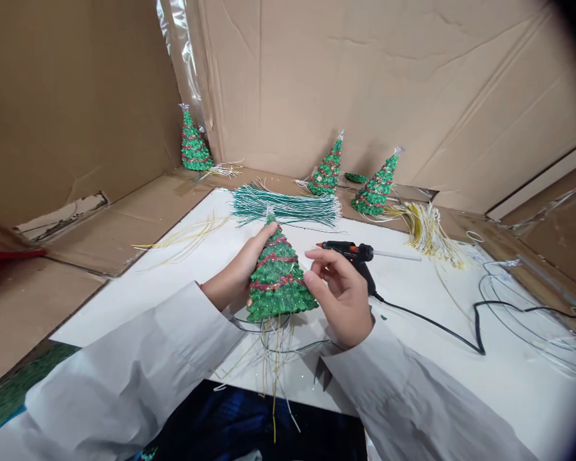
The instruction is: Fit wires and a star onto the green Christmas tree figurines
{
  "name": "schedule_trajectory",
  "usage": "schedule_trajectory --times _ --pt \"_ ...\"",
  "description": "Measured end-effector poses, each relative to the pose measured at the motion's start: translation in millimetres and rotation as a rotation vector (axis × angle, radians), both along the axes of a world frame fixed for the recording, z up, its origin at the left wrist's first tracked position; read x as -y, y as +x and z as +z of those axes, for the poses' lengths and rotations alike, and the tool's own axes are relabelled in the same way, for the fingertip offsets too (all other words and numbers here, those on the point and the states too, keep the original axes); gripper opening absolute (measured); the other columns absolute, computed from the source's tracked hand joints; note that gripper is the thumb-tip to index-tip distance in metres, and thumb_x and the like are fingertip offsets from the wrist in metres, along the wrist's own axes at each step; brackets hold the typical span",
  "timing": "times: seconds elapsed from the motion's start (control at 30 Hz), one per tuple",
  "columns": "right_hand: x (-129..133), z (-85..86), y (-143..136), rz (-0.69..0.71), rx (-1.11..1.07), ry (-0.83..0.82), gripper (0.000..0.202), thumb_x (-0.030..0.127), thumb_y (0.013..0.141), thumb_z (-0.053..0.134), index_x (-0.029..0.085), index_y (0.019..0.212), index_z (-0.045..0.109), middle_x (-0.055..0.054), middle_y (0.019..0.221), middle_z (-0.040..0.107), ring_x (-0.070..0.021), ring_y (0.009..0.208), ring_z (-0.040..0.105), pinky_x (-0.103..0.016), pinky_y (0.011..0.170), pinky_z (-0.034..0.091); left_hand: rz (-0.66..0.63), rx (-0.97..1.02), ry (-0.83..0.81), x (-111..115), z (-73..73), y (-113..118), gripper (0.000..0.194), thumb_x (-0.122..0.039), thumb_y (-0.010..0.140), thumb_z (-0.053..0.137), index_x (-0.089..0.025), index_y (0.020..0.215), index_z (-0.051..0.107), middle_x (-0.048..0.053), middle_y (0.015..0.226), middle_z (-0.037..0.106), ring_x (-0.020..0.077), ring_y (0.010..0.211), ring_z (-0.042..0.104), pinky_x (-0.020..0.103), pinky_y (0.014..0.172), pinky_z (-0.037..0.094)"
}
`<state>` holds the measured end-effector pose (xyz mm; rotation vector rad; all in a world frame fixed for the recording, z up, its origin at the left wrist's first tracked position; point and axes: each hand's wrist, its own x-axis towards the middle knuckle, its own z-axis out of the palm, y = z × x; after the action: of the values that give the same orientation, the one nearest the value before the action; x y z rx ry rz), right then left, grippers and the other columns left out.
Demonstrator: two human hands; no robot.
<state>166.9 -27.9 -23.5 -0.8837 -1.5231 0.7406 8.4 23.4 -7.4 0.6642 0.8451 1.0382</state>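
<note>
My left hand (242, 266) is closed around the left side of a small green Christmas tree ornament (279, 282), wound with red garland and topped with a silvery star. Yellow and white wires (276, 365) hang from under its base over my lap. At the tree's right edge is my right hand (343, 288), its fingers half curled, with thumb and forefinger apart. Nothing shows between those two fingertips. A black glue gun (350, 251) with an orange tip lies just behind that hand, a clear glue stick (396, 255) sticking out its back.
Behind lies a bundle of green and white wires (285, 206); a yellow and white bundle (429, 234) is at right. Similar trees stand left (194, 144), centre (327, 168) and right (377, 186) along the cardboard wall (365, 77). A black cord (432, 325) crosses the white board (413, 371).
</note>
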Motion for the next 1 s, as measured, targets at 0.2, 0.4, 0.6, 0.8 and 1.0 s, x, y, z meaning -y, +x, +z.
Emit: schedule_trajectory --times 0.2,0.4,0.6,0.8,1.0 --pt "-4.2 5.5 1.3 0.098 0.036 -0.032 0.014 0.026 0.09 0.057 0.025 0.087 0.071 -0.003 0.085 0.06 -0.0158 0.081 0.056 -0.03 0.067 0.044 0.025 -0.094 0.098 0.7 -2.7 4.6 0.033 -0.046 0.077 0.069 -0.02 0.064 0.054 -0.004 0.057 0.057 0.0126 0.05 0.05 0.025 0.054 0.043" --pt "-6.6 8.9 6.5 0.141 0.033 -0.038 0.008 0.023 0.083 0.063 0.023 0.075 0.065 0.0 0.078 0.058 -0.0151 0.076 0.053 -0.031 0.067 0.04 0.057 -0.221 0.236 1.4 -0.5 3.5 0.031 -0.039 0.077 0.071 -0.02 0.06 0.053 -0.004 0.058 0.051 0.0122 0.054 0.043 0.024 0.055 0.037" --pt "-6.7 10.2 7.4 0.136 0.032 -0.045 0.014 0.025 0.081 0.067 0.022 0.068 0.062 0.0 0.073 0.054 -0.0149 0.072 0.049 -0.032 0.066 0.039 0.074 -0.304 0.335 2.1 0.2 4.1 0.031 -0.036 0.079 0.068 -0.02 0.058 0.054 -0.002 0.059 0.053 0.0144 0.059 0.043 0.025 0.059 0.036" --pt "-5.7 9.5 6.0 0.143 -0.003 -0.05 0.004 0.024 0.081 0.066 0.022 0.077 0.064 0.0 0.078 0.055 -0.0145 0.071 0.05 -0.031 0.064 0.039 0.071 -0.328 0.366 4.7 4.3 5.4 0.032 -0.035 0.081 0.065 -0.02 0.055 0.052 -0.003 0.055 0.05 0.0135 0.055 0.04 0.025 0.055 0.033" --pt "-5.0 9.8 6.0 0.168 -0.014 -0.059 0.003 0.025 0.081 0.066 0.023 0.079 0.068 -0.002 0.082 0.055 -0.0153 0.076 0.05 -0.031 0.064 0.04 0.059 -0.347 0.374 3.7 3.3 5.8 0.034 -0.035 0.083 0.062 -0.019 0.054 0.052 -0.003 0.054 0.05 0.0129 0.054 0.04 0.026 0.055 0.032"
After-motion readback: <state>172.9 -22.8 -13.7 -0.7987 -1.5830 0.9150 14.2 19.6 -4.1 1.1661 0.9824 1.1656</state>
